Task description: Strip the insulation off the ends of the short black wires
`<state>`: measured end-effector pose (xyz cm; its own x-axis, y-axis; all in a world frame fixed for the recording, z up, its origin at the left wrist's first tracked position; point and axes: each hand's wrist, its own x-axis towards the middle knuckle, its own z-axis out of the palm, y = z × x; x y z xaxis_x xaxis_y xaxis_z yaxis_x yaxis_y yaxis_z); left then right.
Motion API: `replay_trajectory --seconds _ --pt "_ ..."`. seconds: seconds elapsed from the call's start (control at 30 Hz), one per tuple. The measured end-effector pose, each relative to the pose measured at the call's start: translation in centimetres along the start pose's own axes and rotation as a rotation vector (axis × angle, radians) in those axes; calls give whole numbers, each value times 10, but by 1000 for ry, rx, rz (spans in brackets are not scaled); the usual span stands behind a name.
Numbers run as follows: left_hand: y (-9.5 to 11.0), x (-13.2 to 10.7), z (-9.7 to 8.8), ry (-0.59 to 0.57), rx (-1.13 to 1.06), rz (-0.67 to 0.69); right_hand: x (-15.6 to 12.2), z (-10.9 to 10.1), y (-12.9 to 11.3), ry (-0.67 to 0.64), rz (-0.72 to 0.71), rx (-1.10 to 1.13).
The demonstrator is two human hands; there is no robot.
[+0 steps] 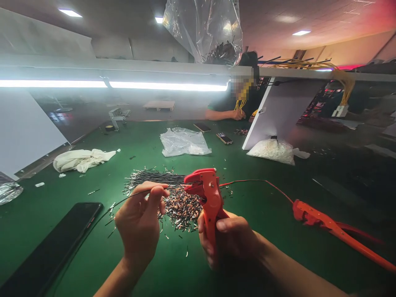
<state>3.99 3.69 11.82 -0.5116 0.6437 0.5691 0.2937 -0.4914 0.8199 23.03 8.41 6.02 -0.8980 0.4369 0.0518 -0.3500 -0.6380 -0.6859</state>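
My right hand (pixel 230 239) is wrapped around the handles of a red wire stripper (pixel 206 194), held upright with its jaws pointing left. My left hand (pixel 140 220) pinches a thin black wire (pixel 177 188) between thumb and fingers and holds its end at the stripper's jaws. Behind both hands lies a pile of short black wires with bare copper ends (pixel 173 198) on the green table (pixel 260 206). Small cut bits of wire are scattered around the pile.
A second red tool (pixel 334 229) with a red wire lies at the right. A dark phone (pixel 49 251) lies at the left, a white cloth (pixel 80 160) beyond it. Plastic bags (pixel 183 142) and phones sit farther back, where another person works behind a white stand (pixel 278 111).
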Motion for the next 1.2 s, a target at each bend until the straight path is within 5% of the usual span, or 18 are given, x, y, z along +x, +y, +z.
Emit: replay_trajectory --seconds 0.17,0.37,0.57,0.67,0.8,1.03,1.2 --pt "1 -3 -2 -76 106 232 1 -3 2 -53 54 74" --pt "6 -5 3 -159 253 574 4 6 0 56 -23 101" --pt "3 -37 14 -522 336 831 2 9 -17 165 -134 104" --pt "-5 -46 15 -571 465 924 -1 7 -21 142 -115 110" --pt "-6 -39 13 -524 398 808 -2 10 -16 130 -86 62" --pt "-1 -24 9 -167 46 212 -1 14 -2 -24 48 85" --pt "-7 -35 14 -203 18 197 -3 15 3 -70 111 225"
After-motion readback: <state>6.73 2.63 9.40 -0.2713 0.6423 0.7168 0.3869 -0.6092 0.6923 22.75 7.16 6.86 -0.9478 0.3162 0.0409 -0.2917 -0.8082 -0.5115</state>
